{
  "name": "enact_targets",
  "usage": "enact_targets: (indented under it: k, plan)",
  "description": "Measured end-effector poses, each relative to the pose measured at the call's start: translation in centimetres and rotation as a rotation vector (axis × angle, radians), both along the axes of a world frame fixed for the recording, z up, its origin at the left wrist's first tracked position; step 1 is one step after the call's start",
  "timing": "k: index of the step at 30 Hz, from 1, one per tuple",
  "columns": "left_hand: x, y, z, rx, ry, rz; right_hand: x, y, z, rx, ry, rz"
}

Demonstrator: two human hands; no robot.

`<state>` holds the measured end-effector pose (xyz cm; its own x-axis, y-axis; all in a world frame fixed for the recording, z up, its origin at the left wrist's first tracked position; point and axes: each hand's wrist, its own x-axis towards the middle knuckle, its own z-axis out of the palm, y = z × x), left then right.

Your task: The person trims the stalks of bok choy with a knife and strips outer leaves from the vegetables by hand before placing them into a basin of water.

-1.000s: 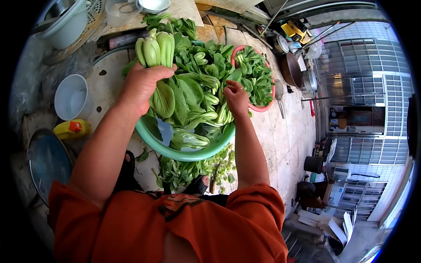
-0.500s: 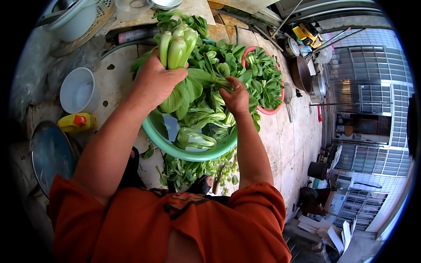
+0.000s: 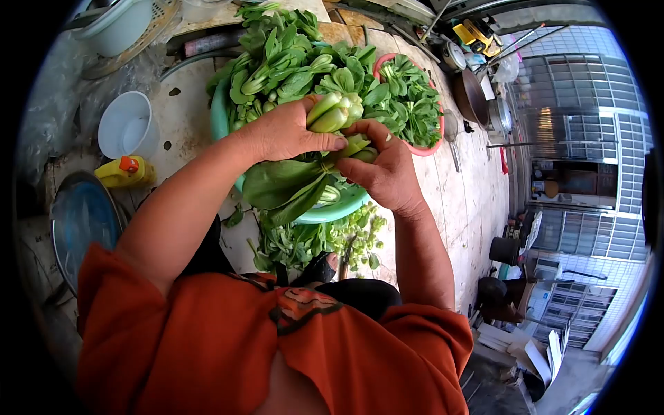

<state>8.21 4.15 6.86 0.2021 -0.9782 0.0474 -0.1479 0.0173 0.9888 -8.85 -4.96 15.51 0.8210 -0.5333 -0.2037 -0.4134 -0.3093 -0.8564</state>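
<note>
My left hand is wrapped round a bunch of bok choy, its pale green stem ends pointing up and right. Close against it, my right hand grips another bok choy at the stem, fingers curled. Large leaves hang down below my left hand. Both hands are over a green basin piled with more bok choy. The fingertips are partly hidden behind the stems.
A pink basin of leafy greens stands at the right. Trimmed leaves lie on the tiles by my feet, with a knife-like handle near them. On the left are a white bucket, a yellow bottle and a metal bowl.
My left hand has come down and right with the bunch, tilting it over. My right hand has moved slightly nearer me, and the two hands now meet. More of the piled bok choy shows.
</note>
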Motion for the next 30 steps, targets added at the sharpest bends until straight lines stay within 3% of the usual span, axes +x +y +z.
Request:
enact_targets:
  k: [2, 4, 5, 6, 8, 12, 17, 20, 24, 28, 30]
  plan:
    - [-0.8, 0.1, -0.4, 0.051, 0.035, -0.065, -0.9, 0.5, -0.2, 0.042, 0.011, -0.036]
    - [-1.6, 0.4, 0.3, 0.108, 0.687, -0.340, -1.9, 1.5, 0.1, 0.175, -0.007, -0.204]
    - [-2.1, 0.8, 0.7, 0.135, 0.794, -0.338, -2.9, 1.5, -0.5, 0.214, -0.035, -0.210]
    - [-2.6, 0.9, 0.7, 0.141, 0.792, -0.346, -3.6, 1.7, -0.7, 0.216, -0.038, -0.219]
    - [-3.6, 1.1, 0.4, 0.078, 0.477, -0.489, -4.8, 2.3, -1.3, 0.163, -0.049, -0.288]
    - [-7.7, 0.9, -0.3, 0.027, 0.524, -0.397, -7.1, 2.6, -2.4, 0.132, -0.110, -0.356]
    - [-11.0, 0.2, -1.0, 0.172, 0.497, -0.282, -9.6, 2.4, -3.6, -0.004, 0.006, -0.295]
    - [-12.0, -0.4, -2.2, 0.251, 0.425, -0.269, -11.5, 1.4, -6.1, 0.101, -0.046, -0.224]
    - [-13.6, -0.8, -4.4, 0.265, 0.425, -0.255, -16.2, -1.1, -5.4, 0.441, -0.127, -0.179]
    - [-13.7, -0.9, -6.0, 0.437, 0.438, -0.325, -25.9, -4.9, -11.9, 0.316, -0.009, -0.488]
    - [-13.9, -1.0, -6.5, 0.439, 0.469, -0.342, -31.6, -5.4, -17.9, 0.269, 0.238, -0.648]
